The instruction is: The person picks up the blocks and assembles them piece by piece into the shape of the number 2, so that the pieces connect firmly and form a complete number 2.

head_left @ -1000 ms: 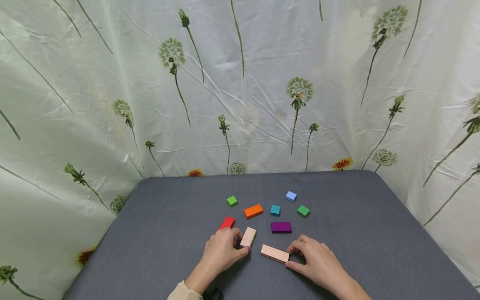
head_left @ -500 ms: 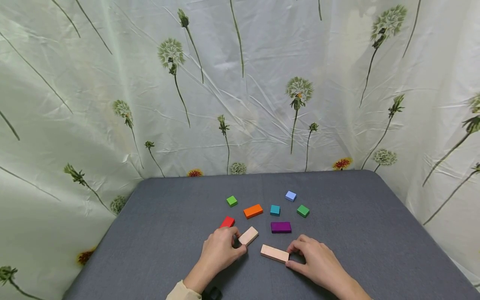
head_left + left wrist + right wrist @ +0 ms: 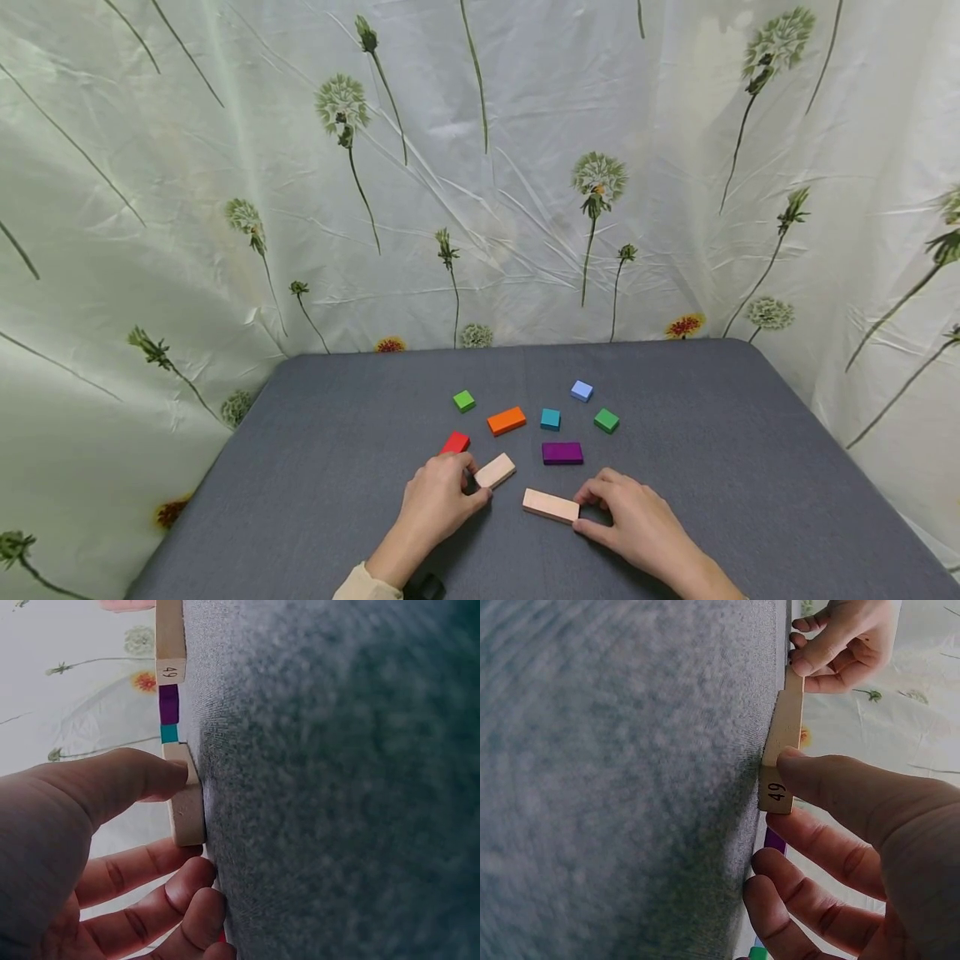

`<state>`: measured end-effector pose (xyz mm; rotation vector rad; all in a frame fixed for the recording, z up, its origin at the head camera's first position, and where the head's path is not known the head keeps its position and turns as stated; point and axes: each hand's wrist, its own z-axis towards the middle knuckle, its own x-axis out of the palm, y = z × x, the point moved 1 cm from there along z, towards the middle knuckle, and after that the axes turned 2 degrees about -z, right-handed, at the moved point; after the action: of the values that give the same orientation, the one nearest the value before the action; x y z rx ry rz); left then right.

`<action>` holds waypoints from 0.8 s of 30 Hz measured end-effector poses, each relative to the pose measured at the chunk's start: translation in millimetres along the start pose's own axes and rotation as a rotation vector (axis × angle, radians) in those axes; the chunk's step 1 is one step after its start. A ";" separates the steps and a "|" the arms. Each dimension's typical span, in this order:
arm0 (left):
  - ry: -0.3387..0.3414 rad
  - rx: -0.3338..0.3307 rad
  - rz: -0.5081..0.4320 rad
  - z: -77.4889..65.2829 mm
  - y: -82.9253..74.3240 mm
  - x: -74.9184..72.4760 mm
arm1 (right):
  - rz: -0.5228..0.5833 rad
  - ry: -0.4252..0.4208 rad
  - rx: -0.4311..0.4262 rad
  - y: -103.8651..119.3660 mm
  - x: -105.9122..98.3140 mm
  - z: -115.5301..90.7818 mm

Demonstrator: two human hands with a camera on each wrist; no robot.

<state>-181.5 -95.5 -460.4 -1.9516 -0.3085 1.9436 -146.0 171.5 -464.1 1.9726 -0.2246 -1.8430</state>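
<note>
My left hand [image 3: 441, 498] pinches the near end of a plain wooden block [image 3: 495, 472] between thumb and forefinger. That block lies at a slant on the grey cloth, its far end toward the right. My right hand [image 3: 637, 521] pinches the right end of a second wooden block [image 3: 551, 505], which lies nearly crosswise. In the right wrist view the end of this block [image 3: 775, 789] bears the number 49, with thumb and forefinger on either side. A gap parts the two wooden blocks. A red block [image 3: 455, 442] sits just beyond the left fingers, partly hidden by them.
Farther back lie an orange block [image 3: 507, 421], a purple block [image 3: 562, 453], a teal block [image 3: 551, 419], a dark green block [image 3: 607, 421], a light green block [image 3: 464, 401] and a pale blue block [image 3: 582, 391]. A flowered curtain [image 3: 525, 208] hangs behind the table.
The left wooden block has turned clockwise, from pointing mostly away to a slant toward the right, and my left hand has shifted slightly left. The right hand and its block stay nearly still.
</note>
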 end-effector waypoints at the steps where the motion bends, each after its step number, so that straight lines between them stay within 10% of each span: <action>1: -0.002 0.001 0.000 -0.5 0.7 -0.1 | 0.002 0.003 0.006 0.1 0.0 0.1; 24: 0.034 0.109 -0.136 -12.3 29.1 -8.9 | 0.030 0.011 -0.016 -4.3 -1.8 -0.4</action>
<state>-172.5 -126.8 -464.2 -1.8429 -0.3107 1.8016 -146.5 176.1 -464.2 1.9581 -0.2342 -1.8087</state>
